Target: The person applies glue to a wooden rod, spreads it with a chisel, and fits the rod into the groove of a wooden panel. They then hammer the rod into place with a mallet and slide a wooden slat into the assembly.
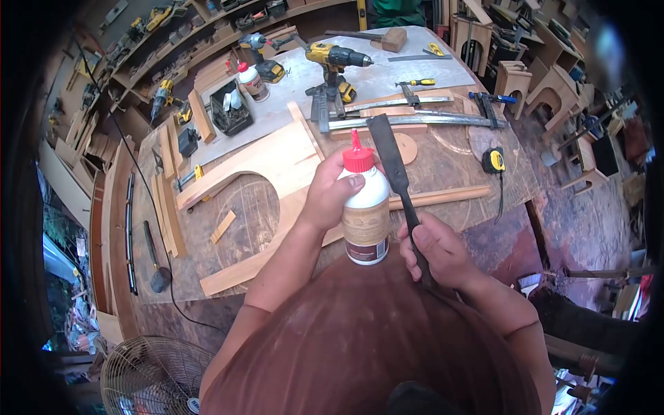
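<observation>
My left hand (330, 196) is wrapped round a white glue bottle (366, 225) with a red nozzle cap and a brown label, held upright in front of my body. In my right hand (439, 250) is a dark flat-bladed tool (391, 155), which looks like a wide chisel. My fingers close on its narrow lower part, and the broad blade points up beside the bottle cap. Beyond both hands, a curved wooden frame piece (232, 166) lies on the workbench (242, 214).
Bar clamps (415, 122), a yellow drill (339, 55), a second glue bottle (253, 83) and a tape measure (493, 160) occupy the bench. A mallet (159, 277) lies at left near a cable. Below stands a fan (155, 377). Arched wooden pieces (553, 93) stand at right.
</observation>
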The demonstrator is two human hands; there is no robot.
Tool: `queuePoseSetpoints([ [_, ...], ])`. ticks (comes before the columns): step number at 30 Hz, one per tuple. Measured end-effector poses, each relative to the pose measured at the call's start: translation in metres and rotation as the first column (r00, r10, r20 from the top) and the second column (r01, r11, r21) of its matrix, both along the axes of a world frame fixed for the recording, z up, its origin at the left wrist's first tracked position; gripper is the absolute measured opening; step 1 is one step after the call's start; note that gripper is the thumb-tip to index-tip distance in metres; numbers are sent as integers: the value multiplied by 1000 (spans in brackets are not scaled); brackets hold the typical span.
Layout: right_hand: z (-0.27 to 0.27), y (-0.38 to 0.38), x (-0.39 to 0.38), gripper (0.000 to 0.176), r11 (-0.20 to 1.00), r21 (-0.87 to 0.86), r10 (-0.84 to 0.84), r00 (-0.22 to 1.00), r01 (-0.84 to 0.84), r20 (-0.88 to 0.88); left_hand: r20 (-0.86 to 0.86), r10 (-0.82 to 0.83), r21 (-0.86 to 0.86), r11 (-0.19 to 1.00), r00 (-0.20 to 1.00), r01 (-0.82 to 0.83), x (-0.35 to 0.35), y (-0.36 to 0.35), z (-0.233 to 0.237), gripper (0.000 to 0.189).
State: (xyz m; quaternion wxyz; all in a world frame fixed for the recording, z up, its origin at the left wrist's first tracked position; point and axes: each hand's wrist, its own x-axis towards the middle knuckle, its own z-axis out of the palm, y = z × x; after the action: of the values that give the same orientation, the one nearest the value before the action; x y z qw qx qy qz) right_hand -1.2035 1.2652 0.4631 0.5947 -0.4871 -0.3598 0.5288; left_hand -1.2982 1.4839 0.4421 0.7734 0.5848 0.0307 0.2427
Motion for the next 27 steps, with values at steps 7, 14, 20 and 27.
queuePoseSetpoints([
  [7, 11, 6, -10, 26, 999, -40, 7, 994, -2, 109, 26, 170, 334, 927, 985, -169, 8, 21, 19, 55],
  [14, 13, 22, -17, 25, 1000, -11, -21, 995, 22, 97, 48, 176, 385, 905, 983, -181, 12, 36, 30, 58],
  [20, 6, 24, -31, 25, 998, 14, -55, 994, 54, 90, -5, 141, 471, 874, 990, -123, 4, 42, 32, 62],
  [27, 2, 17, -30, 28, 998, -18, -52, 995, 54, 91, -28, 174, 473, 870, 984, -140, -5, 38, 30, 58],
])
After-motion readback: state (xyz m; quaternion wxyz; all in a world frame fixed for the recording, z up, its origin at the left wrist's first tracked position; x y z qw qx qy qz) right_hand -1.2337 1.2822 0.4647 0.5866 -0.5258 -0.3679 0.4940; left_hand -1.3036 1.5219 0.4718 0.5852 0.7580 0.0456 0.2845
